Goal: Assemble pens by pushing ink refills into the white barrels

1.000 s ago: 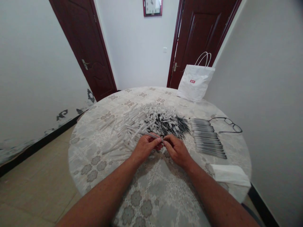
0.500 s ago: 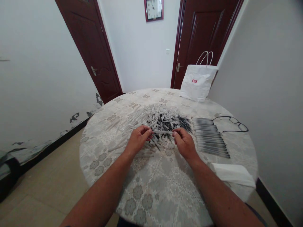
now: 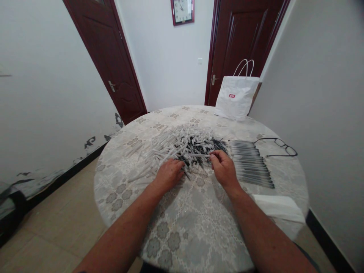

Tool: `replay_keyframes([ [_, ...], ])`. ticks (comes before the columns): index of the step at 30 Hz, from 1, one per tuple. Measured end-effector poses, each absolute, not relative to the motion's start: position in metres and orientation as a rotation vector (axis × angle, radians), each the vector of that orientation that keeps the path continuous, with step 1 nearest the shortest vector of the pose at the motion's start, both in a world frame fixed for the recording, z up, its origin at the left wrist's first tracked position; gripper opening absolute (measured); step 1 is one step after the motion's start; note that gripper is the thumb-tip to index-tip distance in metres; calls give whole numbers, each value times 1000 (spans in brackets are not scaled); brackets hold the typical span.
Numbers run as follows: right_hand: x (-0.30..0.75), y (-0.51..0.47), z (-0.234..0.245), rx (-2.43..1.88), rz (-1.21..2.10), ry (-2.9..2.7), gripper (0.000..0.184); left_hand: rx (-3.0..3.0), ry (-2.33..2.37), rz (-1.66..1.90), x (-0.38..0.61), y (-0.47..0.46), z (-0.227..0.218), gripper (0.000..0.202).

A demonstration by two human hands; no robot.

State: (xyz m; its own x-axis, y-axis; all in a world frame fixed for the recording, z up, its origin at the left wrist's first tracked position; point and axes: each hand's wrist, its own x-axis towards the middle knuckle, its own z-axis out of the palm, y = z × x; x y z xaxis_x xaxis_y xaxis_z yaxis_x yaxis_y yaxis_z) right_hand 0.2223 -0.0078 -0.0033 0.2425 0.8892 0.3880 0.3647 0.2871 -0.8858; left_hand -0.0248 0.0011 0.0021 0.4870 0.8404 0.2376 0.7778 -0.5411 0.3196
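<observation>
1. Nearest is the round table's flowered tablecloth [image 3: 199, 231], with both forearms reaching in over it from the near side.
2. At the near right, a folded white cloth or paper [image 3: 277, 207] lies by the table edge, just right of the right forearm.
3. The left hand [image 3: 170, 175] is palm down at the near side of the pile, its fingers bent and partly curled; whether they have hold of anything, I cannot tell.
4. The right hand [image 3: 223, 167], a little farther right, has thumb and fingers pinched together on the right end of a slender pale tube [image 3: 197, 155].
5. That tube points left, roughly level, in front of the pile, its left end free of the left hand.
6. Beyond the hands spreads the loose pile [image 3: 170, 142], pale pieces on the left, darker thin ones toward the right.
7. Right of it lies a neat row of grey, dark-ended sticks [image 3: 251, 167].
8. Dark-framed glasses [image 3: 286, 148] rest just right of the row's far end.
9. At the table's far right stands a white bag [image 3: 236, 98], handles up.
10. Farthest, a red-framed clock [image 3: 182, 12] hangs between two dark red doors [image 3: 241, 41].
</observation>
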Motion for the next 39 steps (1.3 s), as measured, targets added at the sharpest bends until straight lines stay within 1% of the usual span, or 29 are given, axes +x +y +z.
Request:
replay_keyframes([
  [3,222,-8,-3,-1299,566,-1344,27,2491,1383,621,-27,5,-2,33],
  [9,220,-9,-3,-1234,663,-1323,25,2270,1272,961,-26,5,-1,21],
  [12,218,-13,0,-1178,725,-1305,22,2005,1243,1075,-23,5,1,22],
  [16,216,-17,3,-1151,708,-1290,20,1678,1167,1106,-24,11,-1,30],
  [20,216,-17,2,-1165,688,-1270,19,1525,1079,1118,-26,14,0,33],
  [31,217,-18,2,-1181,667,-1281,19,1585,1129,1072,-28,13,4,34],
  [39,217,-17,0,-1160,718,-1307,21,1546,1113,1070,-27,12,6,29],
])
